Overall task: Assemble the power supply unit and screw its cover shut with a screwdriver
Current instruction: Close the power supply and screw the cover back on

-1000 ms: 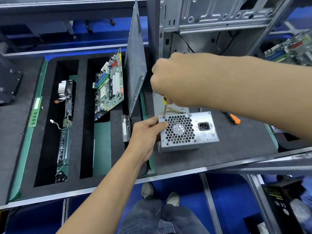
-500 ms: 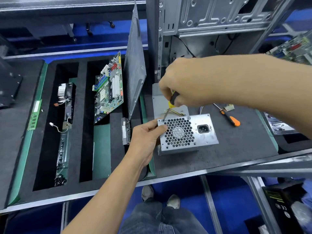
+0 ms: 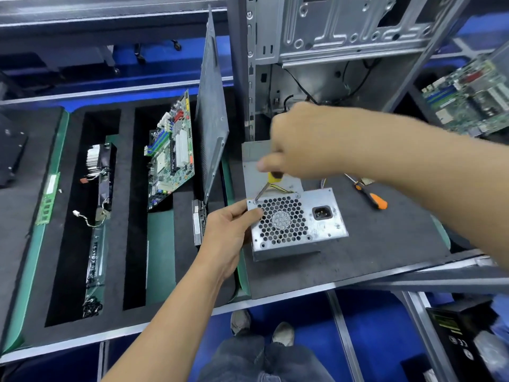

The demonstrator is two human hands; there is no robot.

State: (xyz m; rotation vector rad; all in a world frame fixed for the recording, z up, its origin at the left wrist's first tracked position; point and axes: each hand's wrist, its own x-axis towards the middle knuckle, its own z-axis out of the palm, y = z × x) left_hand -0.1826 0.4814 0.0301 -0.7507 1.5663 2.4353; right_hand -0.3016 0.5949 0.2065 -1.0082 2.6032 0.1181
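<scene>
Head view: the power supply unit (image 3: 297,224) stands on the dark foam mat (image 3: 385,244), directly in front of the open computer chassis (image 3: 330,64), with its fan grille and mains socket facing up. Judged from its sheet-metal case, the unit is rigid and fairly heavy, and its edges may be sharp; take hold on the solid side walls and corners, not on the grille or the wires at its far side. The left hand (image 3: 228,232) grips the near-left corner of the unit, thumb on the top face beside the grille, fingers curled round the side wall. The right hand (image 3: 300,144), above the far-left corner of the unit, closes its fingers round the yellow-handled screwdriver (image 3: 268,183); the tip meets the corner screw (image 3: 256,201). A second, orange-handled screwdriver (image 3: 370,195) lies on the mat beyond the unit's right side
</scene>
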